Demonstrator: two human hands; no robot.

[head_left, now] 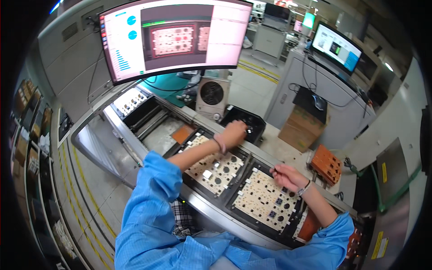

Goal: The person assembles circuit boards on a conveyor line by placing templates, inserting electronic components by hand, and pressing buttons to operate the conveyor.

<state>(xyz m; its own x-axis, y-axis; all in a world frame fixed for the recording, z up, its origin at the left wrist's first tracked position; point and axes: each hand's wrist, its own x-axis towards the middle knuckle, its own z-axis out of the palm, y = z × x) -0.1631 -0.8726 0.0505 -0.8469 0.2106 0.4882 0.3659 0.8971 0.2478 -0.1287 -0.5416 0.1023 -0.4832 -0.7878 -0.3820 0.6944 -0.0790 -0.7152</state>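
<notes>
My left hand (235, 134) reaches across the rail into a black bin (231, 112) that holds small loose parts. Its fingers are bent down and closed together; what they grip, if anything, is too small to see. Under that forearm lies a cream circuit board (211, 174) with black and silver components, set in a dark carrier. Above the far right corner of a second cream circuit board (256, 193), my right hand (288, 177) is closed in a pinch. A tiny dark thing seems to show at its fingertips, but I cannot make it out.
A large monitor (175, 38) stands beyond the conveyor rail (198, 119). Behind the bin is a fan unit (212, 92). To the right are a cardboard box (300, 128), an orange perforated fixture (327, 164) and a cabinet with a laptop (336, 47). Shelves (33, 171) line the left.
</notes>
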